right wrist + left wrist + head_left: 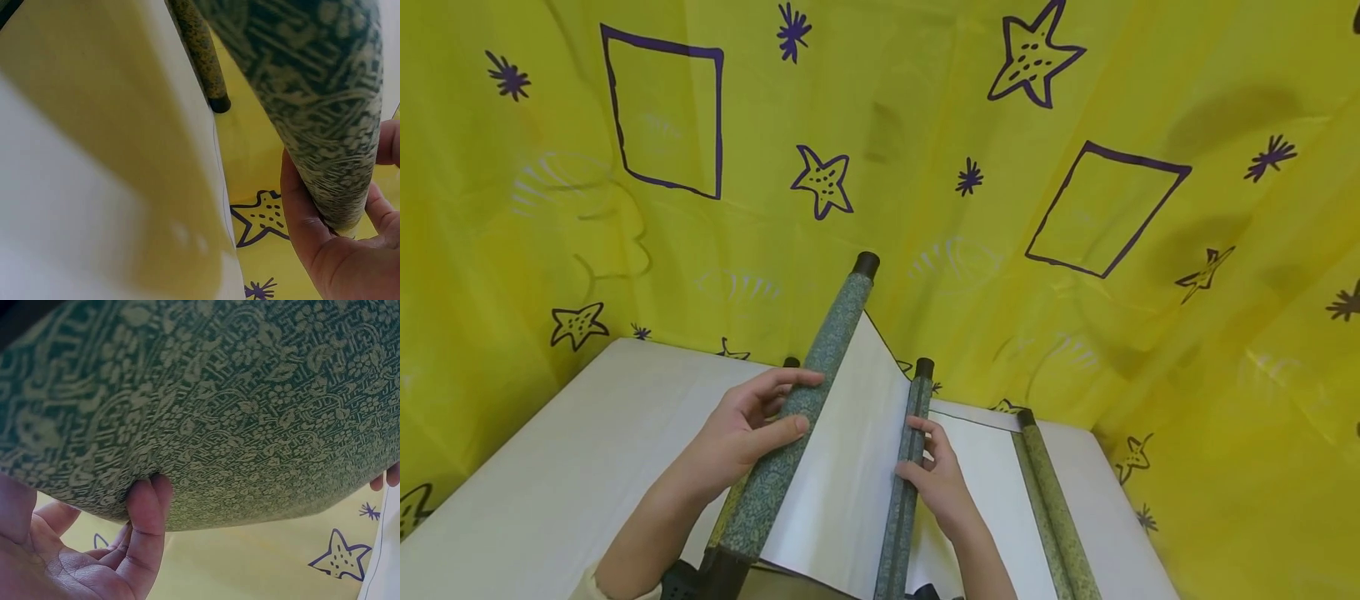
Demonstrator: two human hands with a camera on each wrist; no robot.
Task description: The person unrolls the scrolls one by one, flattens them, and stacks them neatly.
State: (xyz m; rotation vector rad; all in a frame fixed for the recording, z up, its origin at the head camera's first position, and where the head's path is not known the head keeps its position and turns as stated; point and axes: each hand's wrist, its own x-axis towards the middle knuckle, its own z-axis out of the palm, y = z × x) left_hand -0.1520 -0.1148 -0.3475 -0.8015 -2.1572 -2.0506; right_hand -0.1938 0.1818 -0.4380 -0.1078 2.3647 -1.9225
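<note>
A hanging scroll with a blue-green patterned backing is partly unrolled, its white sheet [842, 425] stretched between two rolled ends. My left hand [745, 429] grips the thicker roll [831, 342], thumb on the near side and fingers on the far side. That roll is tilted and raised, with a black knob [866, 265] at its far end. My right hand [938, 479] pinches the thinner roller [897, 517] between thumb and fingers. In the left wrist view the floral patterned backing [250, 425] fills most of the picture, and the left fingertips [147, 500] press against it.
Beneath lies a second scroll, its white sheet [992, 467] spread out and its olive-patterned roller [1052, 500] to the right. A black knob [792, 362] shows behind the left roll. The white table [587, 450] meets a yellow curtain [895, 108] with purple stars and frames.
</note>
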